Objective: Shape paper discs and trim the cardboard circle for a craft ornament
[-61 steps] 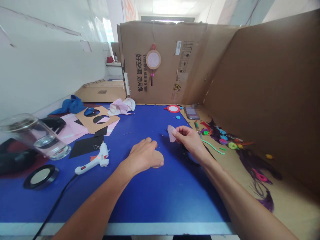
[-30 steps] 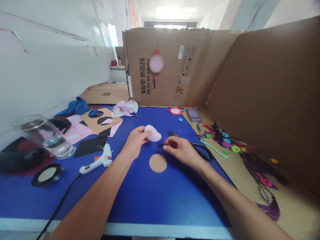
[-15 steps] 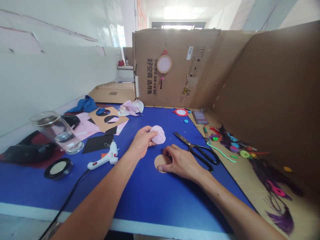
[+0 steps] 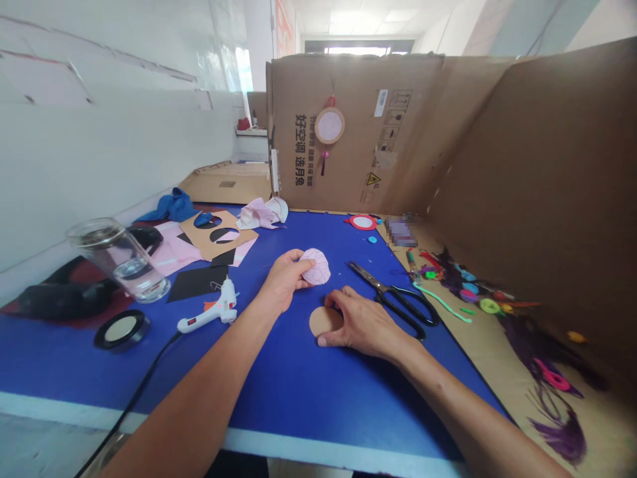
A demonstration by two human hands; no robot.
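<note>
Pinched between the thumb and fingers of my left hand [image 4: 284,279] is a round, pale pink fabric-covered disc [image 4: 317,267], with gathered folds across its face. It is held just above the blue table. My right hand [image 4: 361,318] curves round a plain tan cardboard disc [image 4: 322,321] lying on the table, thumb at its near edge and fingertips at its far edge. Part of that disc is hidden under the hand. Black-handled scissors [image 4: 393,295] lie partly open just beyond my right hand. A white hot glue gun [image 4: 212,315] rests left of my left forearm.
At left stand a glass of water [image 4: 134,271] and a black tape roll [image 4: 121,330], near cardboard with round holes [image 4: 203,247] and fabric scraps [image 4: 259,214]. Beads and purple tassels [image 4: 562,431] lie at right. A round ornament [image 4: 329,126] hangs on the cardboard wall [image 4: 358,79].
My right thumb has slid slightly toward the near edge of the cardboard disc. My left hand keeps its pinch on the pink disc. The whole view has shifted a little.
</note>
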